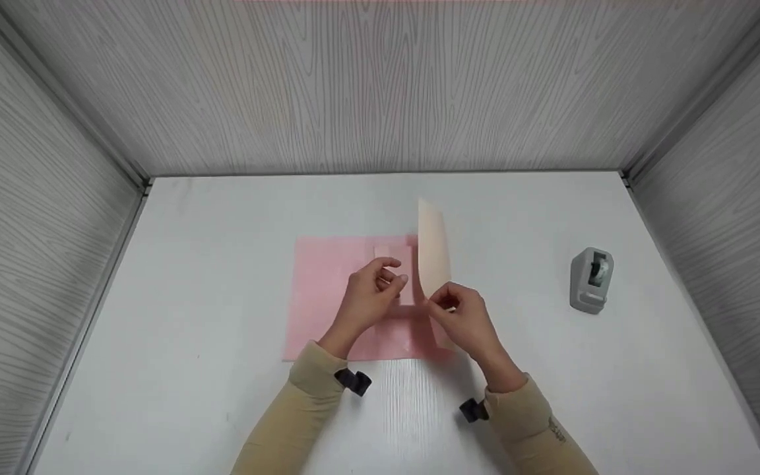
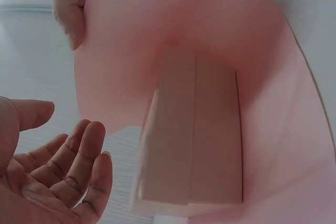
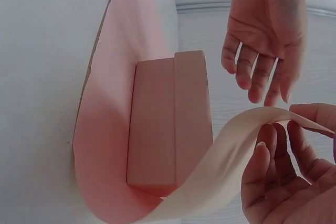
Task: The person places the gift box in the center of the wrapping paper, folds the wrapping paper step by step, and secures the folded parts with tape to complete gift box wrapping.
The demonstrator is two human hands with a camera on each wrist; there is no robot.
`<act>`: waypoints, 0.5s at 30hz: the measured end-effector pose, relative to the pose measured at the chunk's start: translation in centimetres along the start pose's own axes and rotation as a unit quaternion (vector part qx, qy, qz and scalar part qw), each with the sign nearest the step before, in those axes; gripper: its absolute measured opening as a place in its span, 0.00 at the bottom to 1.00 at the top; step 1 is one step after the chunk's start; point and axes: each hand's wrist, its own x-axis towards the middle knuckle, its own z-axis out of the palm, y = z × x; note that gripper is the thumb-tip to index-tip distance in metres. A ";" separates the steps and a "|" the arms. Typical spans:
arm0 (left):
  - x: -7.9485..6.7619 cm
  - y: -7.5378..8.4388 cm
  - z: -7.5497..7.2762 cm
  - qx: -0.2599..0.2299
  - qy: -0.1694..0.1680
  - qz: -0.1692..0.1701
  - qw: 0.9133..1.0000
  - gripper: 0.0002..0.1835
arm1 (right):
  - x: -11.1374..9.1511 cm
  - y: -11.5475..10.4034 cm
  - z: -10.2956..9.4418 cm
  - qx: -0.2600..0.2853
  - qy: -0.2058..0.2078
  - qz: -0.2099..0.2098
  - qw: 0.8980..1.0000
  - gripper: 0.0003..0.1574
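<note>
A sheet of paper (image 1: 320,284), pink inside and cream outside, lies on the table with its right side raised and curving upward. My right hand (image 1: 466,320) pinches the edge of that raised flap (image 1: 433,251) between thumb and fingers. On the sheet sits a pale pink box (image 2: 215,140), with a straight seam running along its top. My left hand (image 1: 373,293) hovers over the box in the head view, fingers loosely bent and nothing in them. The right wrist view shows the left hand (image 3: 268,40) with fingers apart, close to the pinched flap.
A grey tape dispenser (image 1: 588,290) with a roll of tape stands on the white table (image 1: 189,277) to the right. Wood-grain panels (image 1: 380,86) close in the back and both sides. Small black devices (image 1: 353,381) are strapped at both wrists.
</note>
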 end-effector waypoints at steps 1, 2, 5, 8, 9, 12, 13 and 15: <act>0.1 0.1 0.2 -0.002 0.002 -0.004 1.000 0.14 | 0.0 0.0 0.1 -0.001 -0.004 0.000 1.000 0.04; 0.3 0.1 0.3 -0.003 0.004 -0.009 1.000 0.14 | 0.0 -0.1 0.3 -0.001 -0.007 -0.001 1.000 0.04; 0.6 0.3 0.6 -0.002 0.010 -0.019 1.000 0.13 | 0.0 -0.2 0.6 -0.006 -0.017 -0.014 1.000 0.04; 0.9 0.3 0.8 0.005 0.018 -0.023 1.000 0.12 | 0.0 -0.3 0.9 -0.014 -0.023 -0.027 0.999 0.05; 0.9 0.3 0.8 0.007 0.020 -0.021 1.000 0.12 | 0.0 -0.3 1.0 -0.016 -0.025 -0.030 0.999 0.05; 1.1 0.1 0.9 0.012 0.027 -0.017 0.999 0.12 | 0.0 -0.3 1.3 -0.023 -0.033 -0.029 0.999 0.06; 1.1 0.1 0.8 0.016 0.030 -0.016 0.999 0.12 | 0.0 -0.4 1.3 -0.027 -0.036 -0.028 0.999 0.07; 1.1 -0.1 0.8 0.028 0.037 -0.012 0.999 0.12 | 0.1 -0.4 1.3 -0.036 -0.038 -0.027 0.998 0.08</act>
